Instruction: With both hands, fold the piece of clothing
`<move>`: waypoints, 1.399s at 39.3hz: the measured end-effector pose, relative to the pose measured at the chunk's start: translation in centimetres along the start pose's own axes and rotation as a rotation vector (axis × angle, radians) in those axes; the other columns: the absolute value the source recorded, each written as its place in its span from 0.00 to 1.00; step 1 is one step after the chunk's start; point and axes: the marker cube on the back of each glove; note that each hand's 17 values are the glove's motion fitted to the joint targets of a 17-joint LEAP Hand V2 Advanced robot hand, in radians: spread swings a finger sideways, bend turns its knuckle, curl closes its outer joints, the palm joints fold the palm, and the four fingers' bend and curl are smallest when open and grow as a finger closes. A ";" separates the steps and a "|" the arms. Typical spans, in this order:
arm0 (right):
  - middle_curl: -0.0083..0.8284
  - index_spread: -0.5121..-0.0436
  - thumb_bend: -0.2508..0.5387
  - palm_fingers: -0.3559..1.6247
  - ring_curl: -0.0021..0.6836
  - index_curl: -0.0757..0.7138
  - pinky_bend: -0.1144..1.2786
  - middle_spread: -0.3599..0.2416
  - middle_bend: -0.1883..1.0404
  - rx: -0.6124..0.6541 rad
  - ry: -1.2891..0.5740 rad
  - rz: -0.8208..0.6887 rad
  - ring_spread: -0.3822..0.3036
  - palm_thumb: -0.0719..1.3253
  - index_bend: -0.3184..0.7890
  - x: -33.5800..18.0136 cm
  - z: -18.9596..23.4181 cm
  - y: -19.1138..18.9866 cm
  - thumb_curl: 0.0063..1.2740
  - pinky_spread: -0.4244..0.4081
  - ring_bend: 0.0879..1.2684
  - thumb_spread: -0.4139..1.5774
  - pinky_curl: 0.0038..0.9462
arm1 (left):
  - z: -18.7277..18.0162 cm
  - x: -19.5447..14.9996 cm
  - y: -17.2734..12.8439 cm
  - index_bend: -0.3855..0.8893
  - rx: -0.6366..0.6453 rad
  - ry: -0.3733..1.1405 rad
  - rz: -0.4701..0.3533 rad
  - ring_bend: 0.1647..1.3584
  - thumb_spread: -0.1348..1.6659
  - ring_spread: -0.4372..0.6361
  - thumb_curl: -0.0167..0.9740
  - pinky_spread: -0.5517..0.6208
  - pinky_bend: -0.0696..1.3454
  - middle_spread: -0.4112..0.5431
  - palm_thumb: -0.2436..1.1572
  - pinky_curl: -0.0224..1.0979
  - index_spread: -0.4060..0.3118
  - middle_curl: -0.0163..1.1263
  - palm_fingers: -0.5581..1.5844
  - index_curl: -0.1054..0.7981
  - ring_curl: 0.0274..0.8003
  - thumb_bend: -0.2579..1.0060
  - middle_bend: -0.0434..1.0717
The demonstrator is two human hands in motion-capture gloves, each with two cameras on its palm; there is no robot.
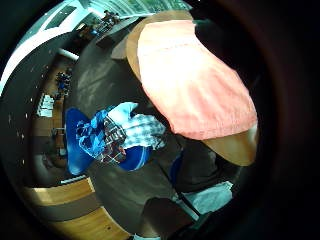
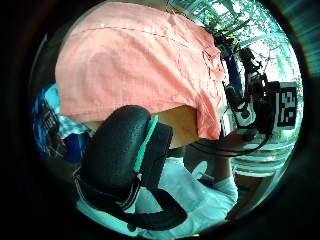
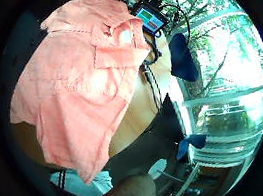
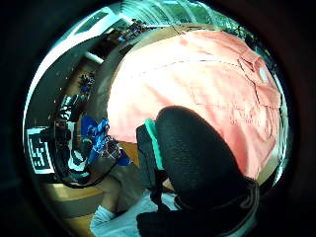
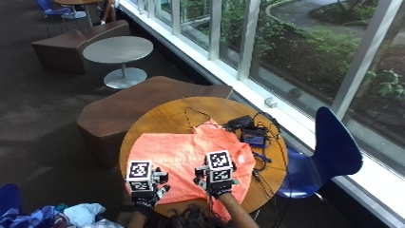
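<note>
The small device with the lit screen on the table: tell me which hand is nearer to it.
Right. The right hand is over the orange shirt, on the side toward the device; the left hand is at the shirt's far side.

Both forearms reach toward twelve o'clock, side by side. The left hand (image 5: 144, 189) sits at about seven o'clock, the right hand (image 5: 218, 183) at five; finger positions are hidden.

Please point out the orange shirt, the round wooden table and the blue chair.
orange shirt (image 5: 183, 156): outside view, middle of its back.
round wooden table (image 5: 171, 116): outside view, bare top beyond the shirt.
blue chair (image 5: 335, 142): outside view, its backrest.
</note>
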 end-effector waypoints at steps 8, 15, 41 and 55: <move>0.16 0.47 0.47 0.26 0.17 0.18 0.43 0.61 0.35 -0.009 -0.006 -0.016 0.73 0.21 0.38 -0.3 -0.3 0.2 0.07 0.78 0.19 0.64 0.19 | -0.3 -0.1 0.3 0.36 -0.017 0.010 0.009 0.35 0.51 0.53 0.10 0.69 0.39 0.43 0.24 0.16 0.46 0.17 0.43 0.16 0.24 0.22 0.28; 0.23 0.38 0.43 0.24 0.22 0.22 0.44 0.61 0.36 -0.011 -0.007 -0.032 0.77 0.21 0.39 -0.5 -0.7 0.7 0.11 0.83 0.21 0.74 0.24 | -0.7 -0.2 0.4 0.38 -0.005 0.000 0.015 0.38 0.61 0.55 0.14 0.73 0.41 0.44 0.24 0.19 0.44 0.22 0.42 0.20 0.28 0.20 0.29; 0.35 0.33 0.29 0.22 0.31 0.32 0.48 0.64 0.35 -0.089 -0.054 -0.018 0.82 0.20 0.40 3.3 2.7 7.5 0.18 0.86 0.23 0.81 0.32 | 3.2 0.7 3.7 0.39 0.004 0.003 0.065 0.43 0.68 0.56 0.23 0.77 0.44 0.45 0.22 0.24 0.42 0.31 0.39 0.30 0.34 0.19 0.30; 0.38 0.48 0.32 0.31 0.38 0.34 0.51 0.68 0.35 -0.145 -0.256 0.043 0.82 0.24 0.41 3.5 7.9 7.6 0.22 0.83 0.34 0.78 0.34 | 10.1 -1.2 2.8 0.41 -0.036 -0.042 -0.018 0.44 0.69 0.54 0.28 0.75 0.43 0.44 0.29 0.26 0.43 0.33 0.41 0.34 0.35 0.20 0.28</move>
